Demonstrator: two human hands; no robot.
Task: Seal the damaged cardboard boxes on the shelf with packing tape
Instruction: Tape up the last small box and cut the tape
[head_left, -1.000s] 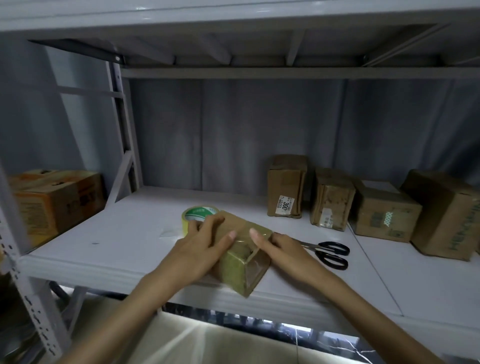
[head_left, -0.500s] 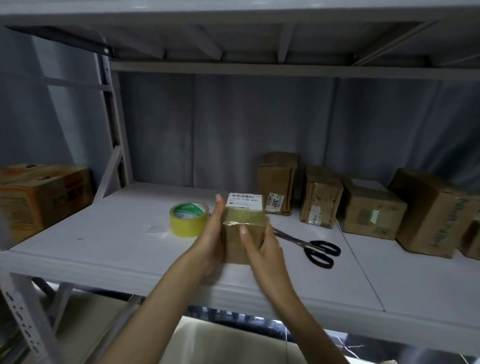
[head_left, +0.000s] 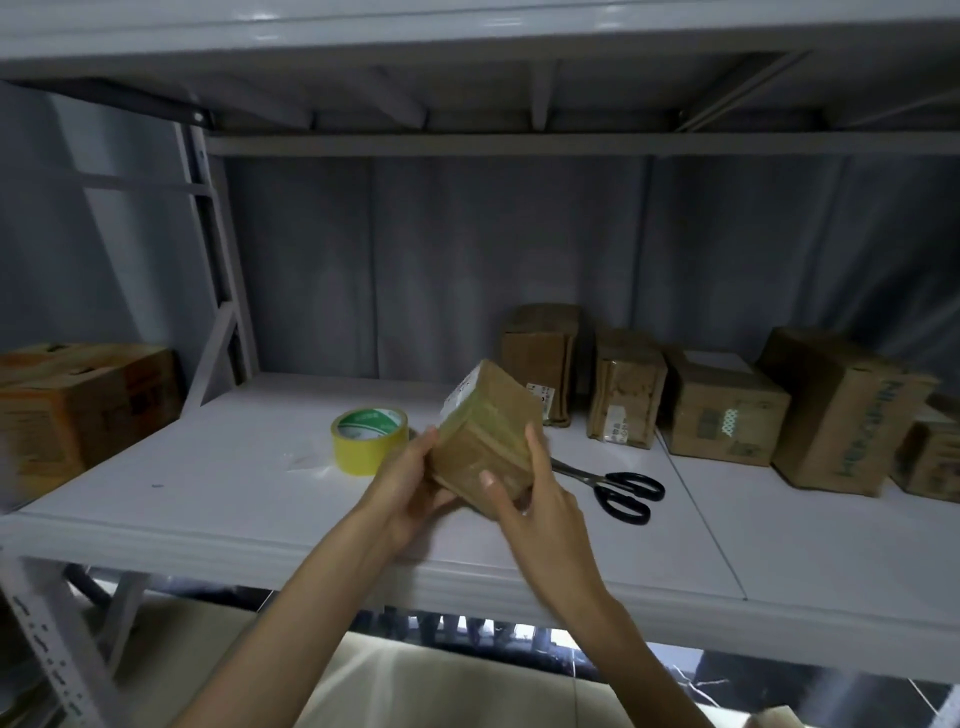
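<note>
A small taped cardboard box (head_left: 488, 415) with a white label on one face is lifted off the white shelf (head_left: 218, 467) and tilted. My left hand (head_left: 408, 480) grips its left and lower side; my right hand (head_left: 535, 493) holds its front right edge with thumb and fingers wrapped round it. A yellow roll of packing tape (head_left: 370, 439) stands on the shelf just left of the box. Black-handled scissors (head_left: 615, 488) lie to the right of my hands.
Several more cardboard boxes (head_left: 722, 410) stand in a row at the back right of the shelf. A larger orange-brown box (head_left: 78, 410) sits on the neighbouring shelf at the left. A shelf board hangs overhead, and a grey curtain closes the back.
Both hands lifted the small box from the shelf and turned it, so the labelled face now points up and left. The tape roll and scissors stayed put.
</note>
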